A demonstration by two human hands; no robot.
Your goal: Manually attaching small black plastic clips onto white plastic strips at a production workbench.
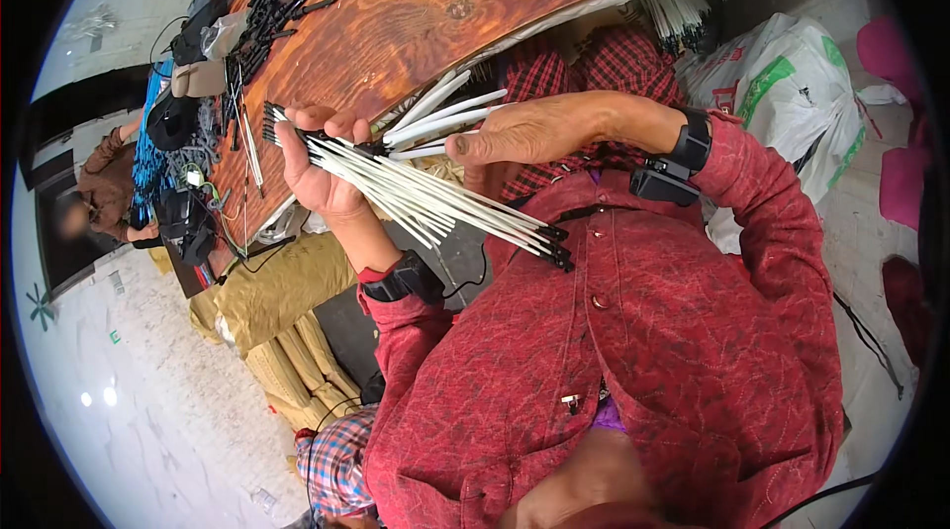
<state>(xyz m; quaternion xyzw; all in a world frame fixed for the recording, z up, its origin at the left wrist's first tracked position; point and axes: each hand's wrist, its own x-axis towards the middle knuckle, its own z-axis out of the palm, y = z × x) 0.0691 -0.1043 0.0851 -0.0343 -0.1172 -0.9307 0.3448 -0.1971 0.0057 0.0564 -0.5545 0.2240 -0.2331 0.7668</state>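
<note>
While the left hand point(322, 168) has its fingers wrapped round a slanting bundle of white rods point(430, 190), apparently to keep them together, the right hand point(554, 128) lies beside thicker white tubes point(435, 129), its grip hidden. Ahead, a wood-grain tabletop point(396, 44) carries black parts point(280, 4); a person in brown point(107, 178) is farther left.
</note>
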